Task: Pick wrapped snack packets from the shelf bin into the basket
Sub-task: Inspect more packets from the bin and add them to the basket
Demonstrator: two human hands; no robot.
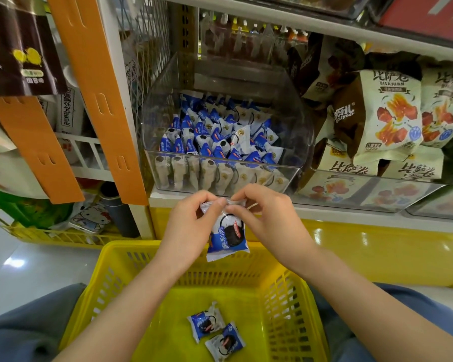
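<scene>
Both hands raised in front of the shelf edge, above the far rim of the yellow basket (110, 280). Left hand (191, 220) and right hand (267, 215) each pinch the crimped top seam of one blue-and-white snack packet (229, 236); left grip closed with thumb and forefinger on the left end of the seam, right grip closed the same way on the right end, the other fingers curled in. The packet hangs upright below the fingertips, printed face toward the camera, its lower edge over the basket's far wall. Two more packets of the same kind lie on the basket floor: one (205, 323) tilted, the other (225, 344) just beside it nearer the camera, their corners touching or nearly so. The basket sits between the person's knees, grey-blue trouser legs (24, 325) on either side. Directly behind the hands, a clear plastic shelf bin (295, 126) stands on the shelf, holding many matching packets; a front row stands upright against the bin's low front wall, the rest heaped loosely behind. To the right of the bin, larger cream-and-brown snack bags (392, 116) are stacked. To the left, orange slotted strips (105, 105) hang down along the shelf upright. A second yellow basket (50, 235) sits on the floor at left.
</scene>
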